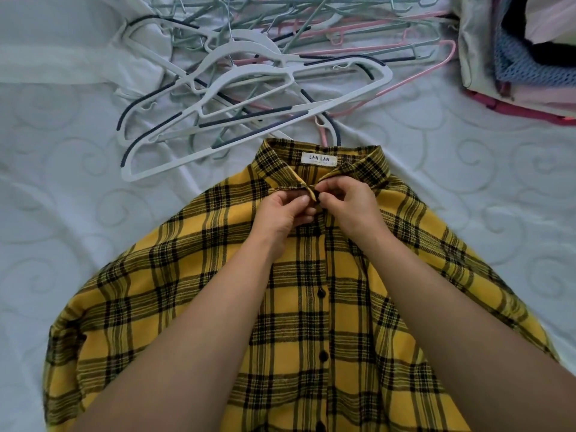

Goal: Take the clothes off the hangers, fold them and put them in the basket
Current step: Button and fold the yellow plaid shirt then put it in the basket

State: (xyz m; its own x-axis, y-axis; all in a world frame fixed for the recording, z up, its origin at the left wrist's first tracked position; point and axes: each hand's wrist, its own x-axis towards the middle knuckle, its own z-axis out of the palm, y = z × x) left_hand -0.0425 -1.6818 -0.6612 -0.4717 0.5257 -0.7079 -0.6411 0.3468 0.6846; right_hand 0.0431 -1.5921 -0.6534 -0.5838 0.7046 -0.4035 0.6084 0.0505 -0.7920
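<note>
Sitting at the far right edge, the fabric basket (475, 45) held stacked folded clothes (514, 62): blue knit, something dark, pale pieces on top. Bare hangers (249, 88), white, grey-green and pink, lay piled on the white quilted bedspread (62, 188). The yellow plaid shirt (187, 275) lay flat, front up, collar toward the hangers. Your left hand (282, 210) and right hand (352, 204) both pinched the collar front at the top button, fingers curled on the fabric.
</note>
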